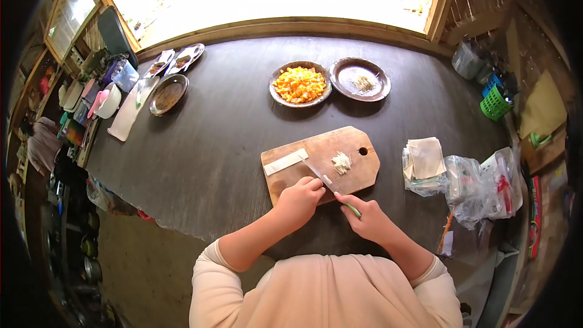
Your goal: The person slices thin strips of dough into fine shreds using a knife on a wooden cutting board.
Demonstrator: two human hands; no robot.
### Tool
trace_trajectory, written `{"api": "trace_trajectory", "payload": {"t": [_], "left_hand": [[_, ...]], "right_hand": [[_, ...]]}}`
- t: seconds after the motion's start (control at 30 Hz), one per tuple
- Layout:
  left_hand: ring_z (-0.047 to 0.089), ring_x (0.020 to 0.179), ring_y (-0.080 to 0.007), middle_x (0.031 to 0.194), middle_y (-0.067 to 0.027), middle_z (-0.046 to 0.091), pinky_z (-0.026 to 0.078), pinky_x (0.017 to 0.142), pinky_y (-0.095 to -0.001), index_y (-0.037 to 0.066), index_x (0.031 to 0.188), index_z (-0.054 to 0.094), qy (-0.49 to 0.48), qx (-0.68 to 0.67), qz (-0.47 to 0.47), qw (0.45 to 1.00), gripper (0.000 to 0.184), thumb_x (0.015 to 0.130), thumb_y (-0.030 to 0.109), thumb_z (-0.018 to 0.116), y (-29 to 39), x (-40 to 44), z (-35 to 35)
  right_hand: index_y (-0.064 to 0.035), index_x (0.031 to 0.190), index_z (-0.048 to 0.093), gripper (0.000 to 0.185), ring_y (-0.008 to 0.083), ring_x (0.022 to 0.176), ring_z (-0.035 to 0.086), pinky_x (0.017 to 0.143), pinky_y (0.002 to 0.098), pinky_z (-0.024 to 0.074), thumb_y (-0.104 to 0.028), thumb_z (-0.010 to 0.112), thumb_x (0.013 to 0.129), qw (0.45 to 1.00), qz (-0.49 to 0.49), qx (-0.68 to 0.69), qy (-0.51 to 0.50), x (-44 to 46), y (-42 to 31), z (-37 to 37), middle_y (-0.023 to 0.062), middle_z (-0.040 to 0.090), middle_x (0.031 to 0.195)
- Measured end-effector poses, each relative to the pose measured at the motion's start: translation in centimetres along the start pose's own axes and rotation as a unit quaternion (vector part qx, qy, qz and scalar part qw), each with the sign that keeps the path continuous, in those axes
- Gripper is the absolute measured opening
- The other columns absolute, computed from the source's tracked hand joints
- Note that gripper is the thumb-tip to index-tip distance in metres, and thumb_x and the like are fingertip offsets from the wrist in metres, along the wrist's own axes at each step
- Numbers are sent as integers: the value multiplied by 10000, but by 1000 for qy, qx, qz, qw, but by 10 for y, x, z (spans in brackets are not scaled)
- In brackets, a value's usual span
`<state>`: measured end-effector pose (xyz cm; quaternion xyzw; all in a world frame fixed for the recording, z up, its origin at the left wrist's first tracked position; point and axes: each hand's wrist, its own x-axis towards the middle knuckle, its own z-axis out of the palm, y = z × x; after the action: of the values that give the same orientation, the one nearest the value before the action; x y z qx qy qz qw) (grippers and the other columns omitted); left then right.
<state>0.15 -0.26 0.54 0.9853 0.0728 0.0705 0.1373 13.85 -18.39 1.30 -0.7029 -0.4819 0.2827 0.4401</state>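
Observation:
A wooden cutting board (358,181) with a round hole lies on the dark table. My right hand (367,218) grips a knife (317,173) by its green handle, the blade angled up and left over the board. Beside the blade, my left hand (300,201) has its fingers closed at the board's lower edge; what they hold, if anything, is hidden. A small pale piece (327,179) lies right by the blade. Thin white slivers (341,163) form a small pile near the hole. A white strip (285,162) rests on the board's left part.
Beyond the board stand a bowl of orange pieces (299,85) and a plate (343,89) with a little pale heap. Plastic bags (486,188) and folded cloths (426,158) are at the right. A dark dish (169,95), a long cloth (130,112) and a green basket (495,104) line the sides.

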Motion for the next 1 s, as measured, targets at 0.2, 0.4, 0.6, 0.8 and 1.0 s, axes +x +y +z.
{"api": "trace_trajectory", "payload": {"t": [0.2, 0.4, 0.6, 0.8, 1.0], "left_hand": [[591, 1121, -220, 1091, -18, 621, 558, 828, -330, 79, 1017, 679, 2, -12, -6, 1000, 247, 770, 72, 665, -1, 0, -1], [585, 1130, -229, 1098, -19, 617, 554, 843, -340, 77, 1028, 678, -9, -18, -20, 1000, 272, 757, 54, 670, 1, 2, -1], [576, 1145, -241, 1142, -25, 616, 546, 863, -341, 72, 1061, 684, -11, -22, -11, 1000, 310, 752, 41, 668, 0, 1, -5], [576, 1148, -246, 1147, -34, 619, 545, 876, -351, 72, 1067, 685, -28, -27, -13, 999, 325, 746, 25, 659, -1, 3, -6], [577, 1148, -249, 1142, -35, 619, 545, 877, -349, 73, 1066, 684, -12, -26, -7, 1000, 338, 731, 26, 668, 0, 2, -6]], "right_hand": [[-94, 1276, 615, 333, 390, 770, 688, 648, 352, 527, -87, 611, 943, 998, -51, 19, 16, -2, 3, -2, 240, 676, 903], [-96, 1270, 614, 324, 401, 736, 680, 636, 366, 523, -89, 609, 946, 1000, -11, 20, 16, -1, -3, 1, 245, 665, 845], [-113, 1295, 593, 343, 407, 671, 664, 598, 390, 505, -98, 603, 952, 1000, -16, 7, -1, -3, 0, -3, 252, 634, 759], [-117, 1288, 596, 335, 436, 646, 626, 586, 411, 499, -103, 600, 954, 999, -40, 25, 15, -2, 3, -2, 255, 614, 733], [-116, 1285, 596, 328, 443, 734, 647, 634, 409, 524, -107, 590, 957, 999, 24, -18, -28, -3, -2, -5, 249, 664, 830]]}}
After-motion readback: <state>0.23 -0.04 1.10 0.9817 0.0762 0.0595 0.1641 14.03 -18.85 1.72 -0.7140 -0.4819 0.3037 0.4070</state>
